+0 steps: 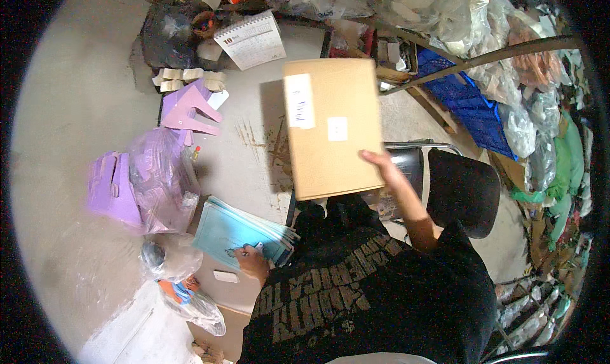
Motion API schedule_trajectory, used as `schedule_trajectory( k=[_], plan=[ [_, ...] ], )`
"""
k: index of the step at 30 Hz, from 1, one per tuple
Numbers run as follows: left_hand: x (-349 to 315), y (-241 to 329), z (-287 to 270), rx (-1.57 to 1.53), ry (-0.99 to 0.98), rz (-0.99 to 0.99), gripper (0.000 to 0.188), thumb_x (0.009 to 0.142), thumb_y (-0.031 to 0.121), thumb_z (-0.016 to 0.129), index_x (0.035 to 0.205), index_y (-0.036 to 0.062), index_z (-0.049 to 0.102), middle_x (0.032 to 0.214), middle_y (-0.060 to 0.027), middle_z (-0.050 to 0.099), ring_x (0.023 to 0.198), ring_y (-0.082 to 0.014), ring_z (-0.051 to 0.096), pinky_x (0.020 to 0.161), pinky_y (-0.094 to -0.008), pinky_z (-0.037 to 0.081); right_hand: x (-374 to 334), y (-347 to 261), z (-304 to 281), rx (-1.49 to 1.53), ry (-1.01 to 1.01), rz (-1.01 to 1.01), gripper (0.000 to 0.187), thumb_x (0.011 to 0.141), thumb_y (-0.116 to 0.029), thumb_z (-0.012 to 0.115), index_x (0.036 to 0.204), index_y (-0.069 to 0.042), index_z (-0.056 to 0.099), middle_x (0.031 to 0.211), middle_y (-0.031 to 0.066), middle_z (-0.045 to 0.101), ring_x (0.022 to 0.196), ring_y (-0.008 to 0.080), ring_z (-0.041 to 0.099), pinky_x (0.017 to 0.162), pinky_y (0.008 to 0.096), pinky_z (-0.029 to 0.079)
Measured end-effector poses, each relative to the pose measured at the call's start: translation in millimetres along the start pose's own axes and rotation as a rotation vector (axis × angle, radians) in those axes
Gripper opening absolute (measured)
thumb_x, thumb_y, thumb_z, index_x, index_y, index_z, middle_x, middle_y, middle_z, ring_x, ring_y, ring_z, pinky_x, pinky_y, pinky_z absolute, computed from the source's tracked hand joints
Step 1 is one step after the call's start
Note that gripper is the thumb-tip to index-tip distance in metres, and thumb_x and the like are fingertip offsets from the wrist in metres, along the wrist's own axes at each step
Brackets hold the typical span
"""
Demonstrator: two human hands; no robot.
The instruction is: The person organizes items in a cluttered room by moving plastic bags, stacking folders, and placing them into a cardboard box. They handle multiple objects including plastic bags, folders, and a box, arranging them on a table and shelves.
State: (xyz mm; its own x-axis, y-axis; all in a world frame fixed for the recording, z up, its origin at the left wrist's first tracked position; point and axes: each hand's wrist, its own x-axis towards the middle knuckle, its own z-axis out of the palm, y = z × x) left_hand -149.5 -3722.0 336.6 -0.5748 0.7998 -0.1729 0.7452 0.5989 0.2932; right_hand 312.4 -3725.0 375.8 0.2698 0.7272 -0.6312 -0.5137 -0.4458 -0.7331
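Box [332, 125] sits up in the right hand [379, 164], whose fingers pinch its near edge so it stays off the table [76, 109]. That arm reaches out long. The left hand [253, 259] presses flat on blue books [238, 230], maybe to keep them still. Purple bags [159, 179] lie past the left hand.

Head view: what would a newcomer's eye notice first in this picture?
First the brown box, lifted at the centre by the right hand, which grips its lower right corner. Next the light blue booklets at lower left, with the left hand resting on them. On the left lie purple plastic pieces, some in a clear bag.
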Motion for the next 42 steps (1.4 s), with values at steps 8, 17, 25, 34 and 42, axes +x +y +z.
schedule_trajectory(
  k=[8,17,25,34,42],
  plan=[
    [0,-4,6,-0.085,0.04,-0.027,0.025,0.087,0.033,0.057,0.094,0.0097,0.064,0.088,-0.0241,0.07,0.081,-0.0477,0.064,0.073,-0.0553,0.048,62,31,172,-0.002,0.074,0.005,0.086,0.088,-0.044,0.075,0.141,0.012,0.038,0.133,0.025,0.058,0.124,0.0325,0.057,0.108,0.0412,0.043],
    [47,-91,1,-0.375,0.011,0.467,0.022,0.092,0.017,0.062,0.097,-0.0035,0.065,0.084,-0.0123,0.063,0.069,-0.0264,0.062,0.061,-0.0377,0.052,72,-20,144,-1.143,-0.362,0.319,0.114,0.083,-0.091,0.026,0.109,0.013,0.067,0.092,0.0247,0.073,0.09,0.0352,0.072,0.083,0.04,0.058],
    [77,-109,-70,-0.518,-0.608,-0.576,0.059,0.096,0.06,0.055,0.099,0.001,0.064,0.073,-0.0095,0.059,0.042,-0.0208,0.053,0.037,-0.0372,0.046,39,71,160,-1.436,-0.956,0.138,0.12,0.083,-0.092,0.026,0.118,0.016,0.064,0.123,0.0311,0.065,0.117,0.0387,0.063,0.1,0.0429,0.05],
    [54,-63,-93,-0.515,-0.884,-0.161,0.049,0.092,0.05,0.07,0.096,0.0012,0.064,0.071,-0.0042,0.06,0.05,-0.0135,0.052,0.044,-0.0298,0.04,-21,116,188,-0.894,-0.814,0.336,0.126,0.074,-0.096,0.043,0.134,0.015,0.054,0.142,0.0292,0.053,0.134,0.0386,0.05,0.106,0.0433,0.043],
    [61,-88,-73,-0.44,-0.816,-0.11,0.049,0.093,0.044,0.07,0.105,-0.0036,0.066,0.077,-0.005,0.063,0.059,-0.014,0.056,0.05,-0.0316,0.043,-36,188,200,-0.643,-0.505,0.174,0.084,0.084,-0.056,0.076,0.133,0.009,0.057,0.133,0.0255,0.06,0.126,0.0349,0.057,0.106,0.039,0.045]
  ],
)
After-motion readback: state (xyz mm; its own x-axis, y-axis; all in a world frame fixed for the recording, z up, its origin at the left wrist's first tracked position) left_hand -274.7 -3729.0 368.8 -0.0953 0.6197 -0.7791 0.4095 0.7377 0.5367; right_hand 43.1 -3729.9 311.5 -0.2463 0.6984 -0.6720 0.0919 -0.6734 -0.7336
